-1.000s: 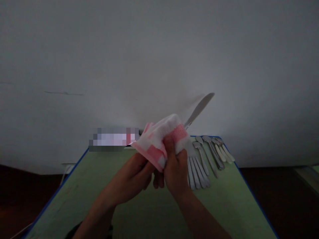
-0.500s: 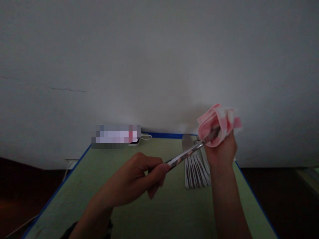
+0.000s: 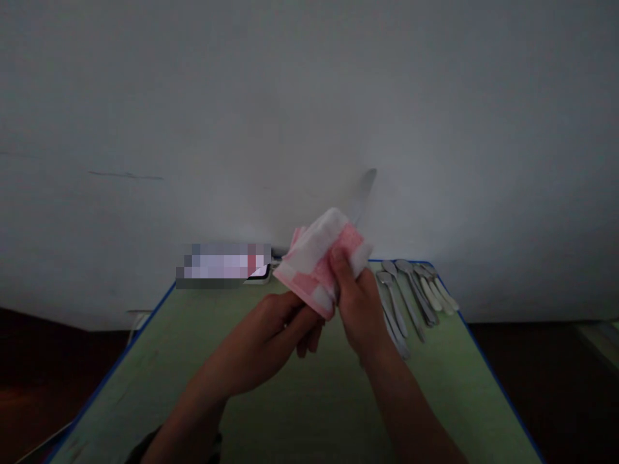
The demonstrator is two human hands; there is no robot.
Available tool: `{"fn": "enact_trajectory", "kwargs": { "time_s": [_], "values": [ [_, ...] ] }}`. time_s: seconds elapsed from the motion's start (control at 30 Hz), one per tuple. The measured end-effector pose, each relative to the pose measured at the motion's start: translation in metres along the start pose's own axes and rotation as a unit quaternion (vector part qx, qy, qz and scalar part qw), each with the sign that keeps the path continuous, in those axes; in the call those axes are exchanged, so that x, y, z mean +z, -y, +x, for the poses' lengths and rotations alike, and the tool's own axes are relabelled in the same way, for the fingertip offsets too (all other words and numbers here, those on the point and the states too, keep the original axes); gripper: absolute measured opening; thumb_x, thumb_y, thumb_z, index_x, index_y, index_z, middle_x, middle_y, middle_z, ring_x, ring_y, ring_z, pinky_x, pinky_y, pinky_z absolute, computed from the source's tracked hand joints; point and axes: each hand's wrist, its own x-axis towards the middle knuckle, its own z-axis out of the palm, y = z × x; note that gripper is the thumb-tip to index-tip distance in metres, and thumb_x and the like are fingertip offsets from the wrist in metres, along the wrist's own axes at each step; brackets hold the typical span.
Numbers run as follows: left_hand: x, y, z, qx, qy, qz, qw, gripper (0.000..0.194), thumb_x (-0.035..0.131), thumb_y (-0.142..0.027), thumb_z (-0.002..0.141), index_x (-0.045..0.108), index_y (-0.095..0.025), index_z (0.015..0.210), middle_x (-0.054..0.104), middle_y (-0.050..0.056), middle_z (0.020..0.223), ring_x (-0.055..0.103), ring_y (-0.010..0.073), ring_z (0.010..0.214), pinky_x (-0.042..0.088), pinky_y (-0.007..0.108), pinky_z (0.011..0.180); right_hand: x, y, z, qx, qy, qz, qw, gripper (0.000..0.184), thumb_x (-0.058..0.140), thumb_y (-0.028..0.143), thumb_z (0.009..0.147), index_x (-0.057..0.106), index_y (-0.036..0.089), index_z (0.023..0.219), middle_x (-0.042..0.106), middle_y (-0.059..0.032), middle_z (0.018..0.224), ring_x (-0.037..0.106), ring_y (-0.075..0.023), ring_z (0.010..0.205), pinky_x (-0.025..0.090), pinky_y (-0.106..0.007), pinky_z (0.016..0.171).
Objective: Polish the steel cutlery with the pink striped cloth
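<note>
A table knife (image 3: 365,192) slants up and to the right, its grey blade tip standing out past a folded pink-and-white cloth (image 3: 309,254). My right hand (image 3: 358,303) is closed on the cloth, thumb pressed on top, with the cloth wrapped about the knife's middle. Below the cloth's lower edge, my left hand (image 3: 280,335) is closed around the handle end; the handle itself is hidden by fingers and cloth. Just right of my right hand, several metal spoons (image 3: 397,309) lie spread on the table, partly covered by my wrist.
The green table (image 3: 184,361) has blue edging and meets a grey wall (image 3: 290,116) at its back. A blurred-out device with a lit screen (image 3: 227,264) leans at the back left. Several pale-handled utensils (image 3: 442,293) lie near the right edge.
My right hand and the cloth have slid left and down along the knife toward my left hand. The blade tip now shows beyond the cloth, and more spoons are uncovered.
</note>
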Motion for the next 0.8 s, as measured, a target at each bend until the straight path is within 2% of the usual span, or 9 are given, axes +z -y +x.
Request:
{"fn": "enact_trajectory", "kwargs": {
  "time_s": [0.13,0.23,0.33,0.4,0.5,0.6,0.7,0.8],
  "values": [
    [-0.011,-0.005,-0.007,-0.004,0.061,0.05,0.997,0.035,0.039,-0.034,0.095,0.053,-0.017,0.068,0.056,-0.004,0.059,0.051,0.0074,0.053,0.038,0.018,0.052,-0.025,0.008,0.018,-0.009,-0.119,0.055,0.991,0.04,0.056,0.053,0.076,0.058,0.015,0.065,0.05,0.0045,0.054,0.039,-0.006,0.045,0.029,-0.019,0.04],
    [-0.017,-0.005,-0.01,-0.004,0.103,0.06,0.993,0.03,0.041,-0.034,0.095,0.058,-0.018,0.076,0.061,-0.003,0.065,0.056,0.0083,0.059,0.04,0.018,0.055,-0.047,0.017,0.031,-0.045,-0.214,0.153,0.964,0.032,0.058,0.047,0.076,0.061,0.016,0.07,0.057,0.0038,0.059,0.049,-0.0074,0.05,0.039,-0.019,0.047],
    [-0.018,-0.001,-0.01,-0.009,0.089,0.068,0.994,0.026,0.04,-0.034,0.095,0.06,-0.02,0.086,0.063,-0.002,0.073,0.057,0.0087,0.062,0.041,0.018,0.056,-0.062,0.022,0.039,-0.079,-0.252,0.216,0.94,0.023,0.055,0.04,0.08,0.06,0.019,0.073,0.058,0.0046,0.063,0.053,-0.0077,0.056,0.043,-0.019,0.052],
    [-0.015,0.001,-0.008,-0.009,0.072,0.075,0.995,0.023,0.04,-0.034,0.095,0.059,-0.021,0.093,0.063,-0.002,0.075,0.056,0.0088,0.061,0.04,0.018,0.055,-0.062,0.022,0.039,-0.083,-0.263,0.22,0.936,0.024,0.053,0.042,0.081,0.06,0.02,0.073,0.057,0.0048,0.063,0.053,-0.0077,0.057,0.043,-0.019,0.052],
    [-0.009,0.001,-0.006,-0.008,0.042,0.077,0.996,0.02,0.04,-0.033,0.094,0.057,-0.021,0.098,0.058,-0.003,0.07,0.052,0.0093,0.058,0.038,0.019,0.053,-0.048,0.017,0.03,-0.063,-0.246,0.155,0.955,0.035,0.051,0.05,0.081,0.059,0.019,0.069,0.052,0.0046,0.057,0.048,-0.008,0.051,0.039,-0.02,0.047],
    [-0.005,-0.002,-0.005,-0.008,0.005,0.07,0.997,0.021,0.04,-0.034,0.094,0.055,-0.021,0.097,0.054,-0.003,0.067,0.046,0.0099,0.057,0.036,0.02,0.052,-0.027,0.01,0.018,-0.005,-0.141,0.048,0.989,0.044,0.049,0.057,0.079,0.058,0.016,0.064,0.046,0.0039,0.051,0.042,-0.0086,0.048,0.032,-0.021,0.042],
    [-0.004,-0.004,-0.003,-0.013,-0.014,0.064,0.998,0.021,0.039,-0.035,0.094,0.052,-0.021,0.103,0.058,-0.001,0.077,0.048,0.0114,0.063,0.038,0.022,0.056,-0.015,0.005,0.011,-0.002,-0.051,0.004,0.999,0.047,0.048,0.059,0.079,0.058,0.015,0.065,0.049,0.0023,0.053,0.044,-0.0093,0.052,0.031,-0.021,0.044],
    [-0.004,-0.001,-0.001,-0.029,-0.016,0.096,0.995,0.024,0.038,-0.039,0.094,0.051,-0.021,0.101,0.059,0.0,0.082,0.05,0.0132,0.067,0.039,0.024,0.059,-0.017,0.004,0.012,0.002,-0.052,-0.021,0.998,0.048,0.048,0.06,0.078,0.06,0.015,0.068,0.05,0.0019,0.055,0.045,-0.0099,0.053,0.032,-0.022,0.046]
  ]
}}
